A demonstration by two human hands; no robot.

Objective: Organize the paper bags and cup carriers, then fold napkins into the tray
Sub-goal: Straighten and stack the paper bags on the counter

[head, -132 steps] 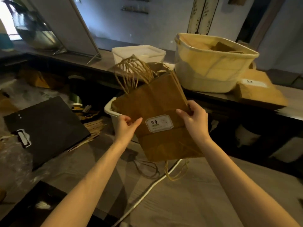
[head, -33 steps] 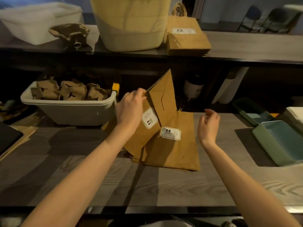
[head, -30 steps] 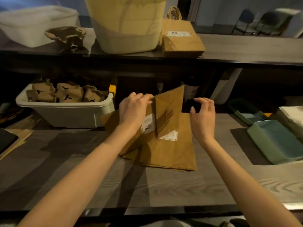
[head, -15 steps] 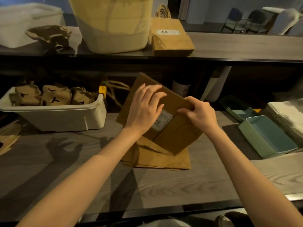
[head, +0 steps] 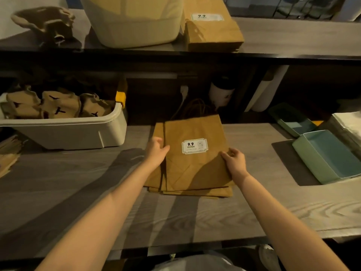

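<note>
My left hand [head: 156, 151] is resting against the left edge of the top paper bag [head: 195, 163], thumb lying across the paper and fingers curling under the edge, so I am pinching that side. My right hand [head: 233, 161] is doing the same at the right edge, thumb on top and fingers tucking round the side. The top paper bag is lying flat with its white label [head: 194, 146] facing up, printed 9.9, and it is sitting on a small stack of paper bags [head: 187, 191] whose edges are showing below and to the left. The twine handles [head: 195, 108] are poking out at the far end. All of this is lying on the grey wooden worktop [head: 78, 182].

To my left a white bin [head: 74, 132] is holding brown cup carriers [head: 56, 104]. To my right a green tray [head: 330, 155] is sitting on a dark mat [head: 287, 161], with a second green tray [head: 293, 119] behind it and a pile of white napkins [head: 349, 124] at the far right edge. On the shelf above, a cream tub [head: 134, 22] is standing beside another stack of labelled bags [head: 211, 30], and a lone cup carrier [head: 45, 20] is lying to the left.
</note>
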